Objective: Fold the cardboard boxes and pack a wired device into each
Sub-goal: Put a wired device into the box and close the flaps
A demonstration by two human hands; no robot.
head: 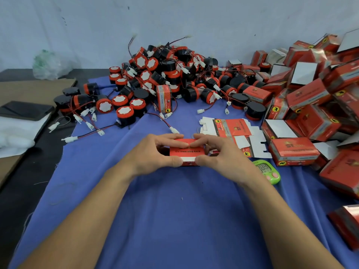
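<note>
Box (pixel 186 150), one, between two hands (pixel 153 152) (pixel 219 154)

The left hand (pixel 153 152) and right hand (pixel 221 154) pinch a red cardboard box (pixel 186 149) between fingers and thumbs, above the blue cloth (pixel 174 220). Beyond them lies a heap of red-and-black wired devices (pixel 171 74). Flat box blanks (pixel 231 127) and a green timer (pixel 267 170) sit just right of the hands, with folded boxes (pixel 310 94) piled farther right.

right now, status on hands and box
Left hand and right hand both grip box. White flap open. Timer by right wrist, not blocking.
</note>
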